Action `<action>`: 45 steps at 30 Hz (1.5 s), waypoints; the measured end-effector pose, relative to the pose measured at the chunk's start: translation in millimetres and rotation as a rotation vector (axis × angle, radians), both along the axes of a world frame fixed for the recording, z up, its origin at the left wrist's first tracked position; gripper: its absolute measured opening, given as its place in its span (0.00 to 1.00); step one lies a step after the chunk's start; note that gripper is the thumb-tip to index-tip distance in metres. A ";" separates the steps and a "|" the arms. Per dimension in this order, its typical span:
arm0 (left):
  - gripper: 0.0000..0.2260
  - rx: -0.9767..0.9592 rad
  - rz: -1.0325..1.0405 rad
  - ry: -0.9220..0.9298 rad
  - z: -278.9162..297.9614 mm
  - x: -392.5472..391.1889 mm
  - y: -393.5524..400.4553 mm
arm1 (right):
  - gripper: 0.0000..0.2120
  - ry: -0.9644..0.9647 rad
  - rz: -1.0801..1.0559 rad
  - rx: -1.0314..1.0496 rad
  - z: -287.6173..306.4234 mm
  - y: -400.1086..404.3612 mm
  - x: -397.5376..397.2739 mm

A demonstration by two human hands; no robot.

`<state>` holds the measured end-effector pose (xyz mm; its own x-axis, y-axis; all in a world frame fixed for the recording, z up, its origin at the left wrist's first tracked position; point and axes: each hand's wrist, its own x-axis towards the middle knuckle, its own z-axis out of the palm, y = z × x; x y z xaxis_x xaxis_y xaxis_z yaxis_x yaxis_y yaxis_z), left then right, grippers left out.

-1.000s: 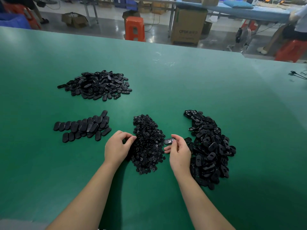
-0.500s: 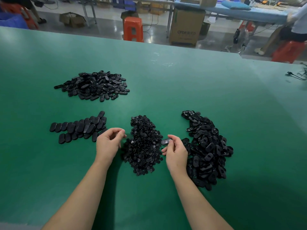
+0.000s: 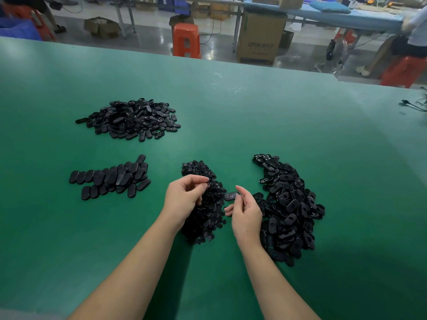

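Right hand (image 3: 246, 213) pinches an oval shell (image 3: 231, 196) beside the small-parts heap (image 3: 208, 224) — left hand's (image 3: 184, 199) curled fingers seemingly pinch its insert.

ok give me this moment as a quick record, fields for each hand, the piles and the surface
left hand: fingertips pinched together over the middle pile; whether they hold a piece is too small to tell
right hand: pinches one black oval piece, between the middle pile and the right pile
middle pile: small black parts, heaped
right pile: black oval shells, loose
near left: flat ovals laid in overlapping rows
far left: loose heap of ovals
surface: green table
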<state>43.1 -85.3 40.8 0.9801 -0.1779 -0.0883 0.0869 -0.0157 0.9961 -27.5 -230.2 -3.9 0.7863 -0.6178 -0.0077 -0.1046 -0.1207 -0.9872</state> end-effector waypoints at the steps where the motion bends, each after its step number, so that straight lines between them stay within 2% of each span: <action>1: 0.07 -0.003 -0.005 0.008 0.3 -1.0 -4.0 | 0.13 -0.001 0.003 0.001 0.2 -0.3 -0.2; 4: 0.09 -0.005 -0.010 0.051 -0.1 -2.4 -12.8 | 0.11 0.009 0.017 -0.009 -1.0 -0.8 0.3; 12: 0.07 0.021 -0.019 0.157 0.8 -6.0 -30.9 | 0.12 0.001 0.010 0.009 0.8 0.7 0.6; 19: 0.04 0.140 -0.053 0.162 -2.0 -7.2 -44.5 | 0.10 0.000 -0.009 -0.059 -0.1 -0.7 0.9; 32: 0.06 0.320 -0.031 0.162 -1.3 -6.6 -52.9 | 0.07 -0.001 0.010 -0.080 1.2 -0.8 -1.3; 39: 0.06 0.358 -0.047 0.143 2.7 -3.4 -53.1 | 0.13 -0.008 0.015 -0.084 5.0 -0.4 -2.6; 45: 0.06 0.449 -0.048 0.073 1.9 -2.9 -52.5 | 0.13 0.012 0.013 -0.054 3.0 -0.7 -2.1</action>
